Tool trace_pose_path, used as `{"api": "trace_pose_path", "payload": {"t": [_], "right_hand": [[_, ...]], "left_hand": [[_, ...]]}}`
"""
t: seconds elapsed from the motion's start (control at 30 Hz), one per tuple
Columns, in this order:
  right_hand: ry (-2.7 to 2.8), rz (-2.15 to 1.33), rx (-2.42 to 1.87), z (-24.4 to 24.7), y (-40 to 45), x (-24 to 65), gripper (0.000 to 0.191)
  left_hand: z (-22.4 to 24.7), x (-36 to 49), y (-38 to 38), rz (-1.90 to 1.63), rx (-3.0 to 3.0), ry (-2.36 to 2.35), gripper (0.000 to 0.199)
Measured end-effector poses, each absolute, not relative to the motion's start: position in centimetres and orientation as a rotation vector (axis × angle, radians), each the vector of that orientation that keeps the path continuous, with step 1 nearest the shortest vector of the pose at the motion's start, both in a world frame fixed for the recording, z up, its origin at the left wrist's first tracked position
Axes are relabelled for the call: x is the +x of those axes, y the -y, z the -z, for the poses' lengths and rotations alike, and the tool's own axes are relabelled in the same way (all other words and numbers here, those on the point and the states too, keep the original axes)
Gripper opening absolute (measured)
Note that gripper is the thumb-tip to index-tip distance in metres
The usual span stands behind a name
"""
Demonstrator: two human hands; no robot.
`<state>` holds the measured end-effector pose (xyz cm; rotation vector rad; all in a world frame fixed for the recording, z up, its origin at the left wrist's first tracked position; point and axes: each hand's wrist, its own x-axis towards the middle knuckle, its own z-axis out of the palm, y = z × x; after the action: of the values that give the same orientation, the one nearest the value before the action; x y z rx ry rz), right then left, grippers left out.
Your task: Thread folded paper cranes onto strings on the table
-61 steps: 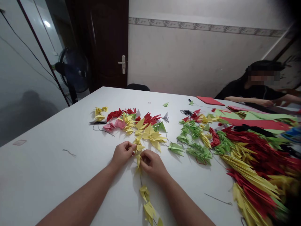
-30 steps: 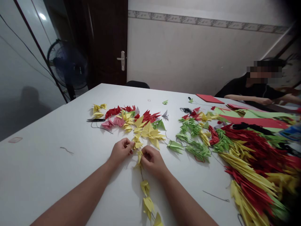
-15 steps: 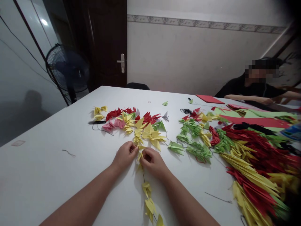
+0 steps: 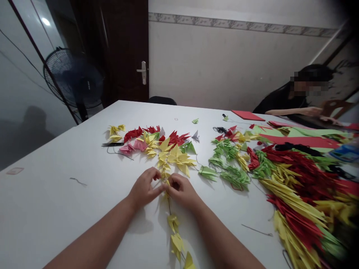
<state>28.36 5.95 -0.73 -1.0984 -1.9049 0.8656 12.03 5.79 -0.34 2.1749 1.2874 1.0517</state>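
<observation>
Just below the yellow pile on the table, the left hand and right hand meet fingertip to fingertip, both pinched shut on one yellow crane riding a dark thread. Holding from both sides likely steadies the fold on that thread, which trails away from the pile with more strung cranes.

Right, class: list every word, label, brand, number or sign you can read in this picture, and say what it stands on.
None can be read.
Blue packet at the table's right edge: any print is too blurred.
Folded paper pieces and white table: no writing shows.
</observation>
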Motion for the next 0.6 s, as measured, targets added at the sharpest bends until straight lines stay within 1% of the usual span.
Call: {"api": "trace_pose_path", "payload": {"t": [0.1, 0.2, 0.3, 0.5, 0.6], "right_hand": [[1.871, -0.934, -1.093, 0.7, -6.0, 28.4, 0.016], [1.854, -0.989, -1.087, 0.7, -6.1, 28.6, 0.016], [1.835, -1.060, -1.075, 0.8, -6.3, 28.9, 0.019], [1.776, -1.316, -0.976, 1.6, -7.0, 29.7, 0.030], [1.771, -1.372, -0.967, 1.7, -7.1, 29.8, 0.033]], "left_hand": [[0.0, 11.9, -5.5, -0.900, 2.214, -1.241, 0.030], [-0.1, 12.0, -5.6, -0.822, 2.200, -1.254, 0.028], [0.1, 12.0, -5.7, -0.806, 2.189, -1.216, 0.026], [0.2, 11.8, -6.0, -0.764, 2.099, -1.161, 0.028], [0.2, 11.8, -6.1, -0.750, 2.099, -1.153, 0.030]]}}
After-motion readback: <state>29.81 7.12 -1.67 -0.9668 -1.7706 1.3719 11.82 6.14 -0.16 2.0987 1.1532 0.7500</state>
